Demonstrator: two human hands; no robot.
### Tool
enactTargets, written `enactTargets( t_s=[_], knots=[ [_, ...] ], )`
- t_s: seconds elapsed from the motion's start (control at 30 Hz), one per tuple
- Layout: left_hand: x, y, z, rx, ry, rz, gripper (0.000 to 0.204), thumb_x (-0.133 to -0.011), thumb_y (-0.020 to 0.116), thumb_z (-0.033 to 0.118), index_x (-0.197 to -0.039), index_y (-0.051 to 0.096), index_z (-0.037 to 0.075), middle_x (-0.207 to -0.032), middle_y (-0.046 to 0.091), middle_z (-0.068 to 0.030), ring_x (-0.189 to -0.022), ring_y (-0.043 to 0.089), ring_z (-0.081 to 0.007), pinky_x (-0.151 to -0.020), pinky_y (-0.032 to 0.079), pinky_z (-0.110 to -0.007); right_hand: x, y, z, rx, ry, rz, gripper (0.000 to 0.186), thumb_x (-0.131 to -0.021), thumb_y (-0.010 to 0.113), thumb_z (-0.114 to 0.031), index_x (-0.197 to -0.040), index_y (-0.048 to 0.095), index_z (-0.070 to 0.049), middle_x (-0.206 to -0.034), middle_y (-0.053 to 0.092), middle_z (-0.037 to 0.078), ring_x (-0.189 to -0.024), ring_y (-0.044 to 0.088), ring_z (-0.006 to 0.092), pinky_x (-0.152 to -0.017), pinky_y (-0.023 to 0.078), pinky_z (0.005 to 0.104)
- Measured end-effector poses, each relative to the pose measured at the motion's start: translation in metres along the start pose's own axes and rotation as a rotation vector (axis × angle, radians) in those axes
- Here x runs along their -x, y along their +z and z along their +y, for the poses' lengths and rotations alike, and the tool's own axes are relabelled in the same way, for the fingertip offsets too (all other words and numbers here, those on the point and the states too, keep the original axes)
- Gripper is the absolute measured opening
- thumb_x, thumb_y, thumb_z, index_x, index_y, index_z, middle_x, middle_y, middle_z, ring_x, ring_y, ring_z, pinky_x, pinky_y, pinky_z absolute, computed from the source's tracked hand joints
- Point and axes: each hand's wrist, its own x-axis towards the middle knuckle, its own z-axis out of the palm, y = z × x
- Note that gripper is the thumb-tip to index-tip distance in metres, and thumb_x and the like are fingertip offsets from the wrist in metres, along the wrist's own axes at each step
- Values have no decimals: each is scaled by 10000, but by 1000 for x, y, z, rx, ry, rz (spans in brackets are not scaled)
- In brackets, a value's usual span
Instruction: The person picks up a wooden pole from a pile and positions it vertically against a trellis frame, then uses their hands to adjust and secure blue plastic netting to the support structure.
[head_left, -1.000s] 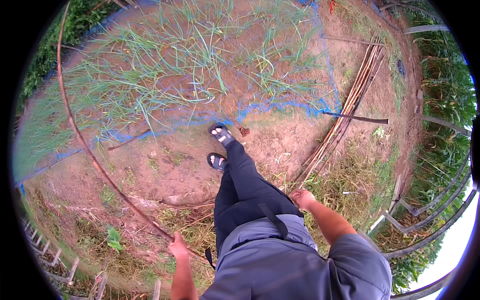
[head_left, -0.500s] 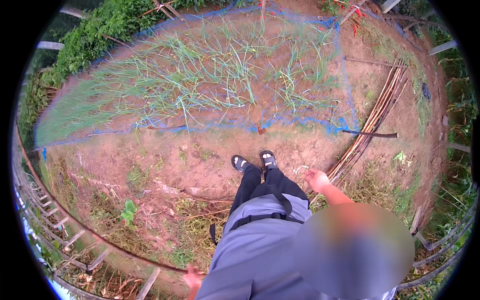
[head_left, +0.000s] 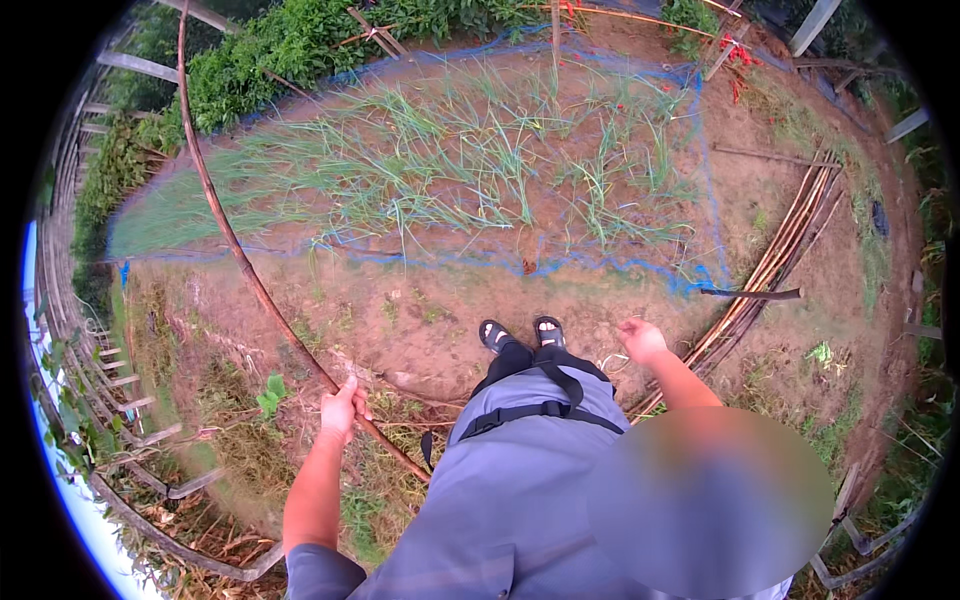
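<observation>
My left hand [head_left: 342,408] is closed around a long, thin, brown wooden pole [head_left: 250,270], gripping it near its lower end. The pole slants up and away to the far left, its far part crossing over the corner of the onion-like plants [head_left: 420,150]. My right hand [head_left: 640,341] is held out in front of my right side, fingers curled in. Whether anything small is inside it I cannot make out. A thin pale loop [head_left: 612,362] shows beside that hand, apparently on the soil. To the right lies a bundle of long poles [head_left: 760,280] on the ground.
Blue netting [head_left: 440,262] borders the planted bed ahead. A short dark stick [head_left: 752,294] lies across the pole bundle. Leafy bushes [head_left: 300,65] stand at the far left, and a wooden fence [head_left: 150,440] curves along the near left. Dry weeds [head_left: 250,460] cover soil nearby.
My left hand has risen forward from beside my hip, swinging the pole from the near left fence side up across the bed's left part. My right hand has shifted slightly forward, still curled.
</observation>
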Motion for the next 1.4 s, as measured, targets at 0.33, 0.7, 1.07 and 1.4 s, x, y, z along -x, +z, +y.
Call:
enactTargets(
  t_s=[0.33,0.7,1.07,1.4],
  knots=[
    [108,28,-112,-1,-261,251,411,-925,625,368,-744,602,0,-507,464,-30,-393,456,-165,-383,426,-317,56,53,109,338,65,-263,325,-829,565,-299,-1058,677,-96,-972,682,182,-933,652,348,-846,507,429],
    [122,34,-132,54,-426,298,382,-892,656,361,-775,595,2,-522,460,-26,-390,446,-161,-378,390,-321,-24,19,82,-448,359,-77,163,-912,547,-172,-1028,622,-84,-822,652,33,-670,625,164,-561,489,278],
    [62,-25,-176,145,-439,238,280,-837,697,259,-837,619,-11,-581,507,-41,-419,489,-168,-401,452,-340,-19,31,-149,251,-111,-281,344,-837,640,-209,-1113,651,-5,-968,698,90,-883,665,183,-807,516,292],
    [-23,-182,-202,309,-455,271,220,-847,643,212,-803,594,2,-539,485,-47,-392,461,-180,-367,399,-328,-26,206,-254,-95,-31,-178,261,-886,610,-147,-1086,652,14,-858,677,62,-671,620,113,-634,503,260]
  ],
)
